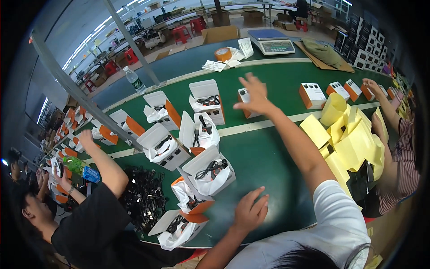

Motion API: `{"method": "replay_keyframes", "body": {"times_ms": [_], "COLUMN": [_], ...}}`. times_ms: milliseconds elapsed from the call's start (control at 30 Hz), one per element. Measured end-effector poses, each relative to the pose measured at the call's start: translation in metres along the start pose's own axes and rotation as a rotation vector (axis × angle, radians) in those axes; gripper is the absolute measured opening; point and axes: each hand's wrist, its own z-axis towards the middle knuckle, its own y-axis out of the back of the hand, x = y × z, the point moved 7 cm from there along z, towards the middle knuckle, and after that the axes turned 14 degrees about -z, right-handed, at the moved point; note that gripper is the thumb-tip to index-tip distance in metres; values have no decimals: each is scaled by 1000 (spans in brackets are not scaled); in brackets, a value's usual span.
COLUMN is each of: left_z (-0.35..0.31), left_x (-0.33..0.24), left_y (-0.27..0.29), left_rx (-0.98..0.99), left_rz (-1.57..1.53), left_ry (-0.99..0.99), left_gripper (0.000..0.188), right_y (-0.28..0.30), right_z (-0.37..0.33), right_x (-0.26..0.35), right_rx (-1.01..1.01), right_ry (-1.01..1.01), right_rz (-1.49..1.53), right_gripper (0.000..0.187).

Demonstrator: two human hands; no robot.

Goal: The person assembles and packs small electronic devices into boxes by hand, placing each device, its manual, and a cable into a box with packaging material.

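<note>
My right hand [254, 95] reaches far across the green table with its fingers spread. Right beside and partly under it stands a closed white-and-orange box [246, 99]; whether they touch, I cannot tell. Lower down, my left hand [251, 210] hovers near the table's front edge, fingers apart and holding nothing. Nearest to that hand is an open box [226, 181] with a black cable [207, 171] lying in white wrapping. More open boxes of this kind stand to its left, among them a white box [172, 157] and an orange-flapped box [197, 216].
A pile of black cables [142, 197] lies left of the boxes, by a co-worker in black [96, 224]. Yellow sheets [354, 139] heap up at right beside another person. Closed boxes [312, 96] line the far right. Behind are a scale [271, 42], tape [222, 54] and bottle [135, 81].
</note>
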Motion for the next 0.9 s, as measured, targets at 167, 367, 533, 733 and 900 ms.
{"method": "replay_keyframes", "body": {"times_ms": [167,367,533,733,900], "left_z": [2,-5,14,42,45], "left_x": [2,7,-29,-58,-57], "left_y": [-14,0,1,-36,-55], "left_rx": [52,25,13,263,377], "left_rz": [-23,-79,277,511,525], "left_ry": [5,63,-131,-118,-81], "left_gripper": [25,13,27,43,37], "right_y": [-51,39,129,158,182], "right_z": [0,-71,-201,-321,-326], "right_x": [48,52,43,45,47], "right_rx": [106,-135,-111,-150,-81], "right_ry": [-113,-308,-326,-188,-24], "right_rz": [748,575,740,794,457], "right_gripper": [112,77,76,81,67]}}
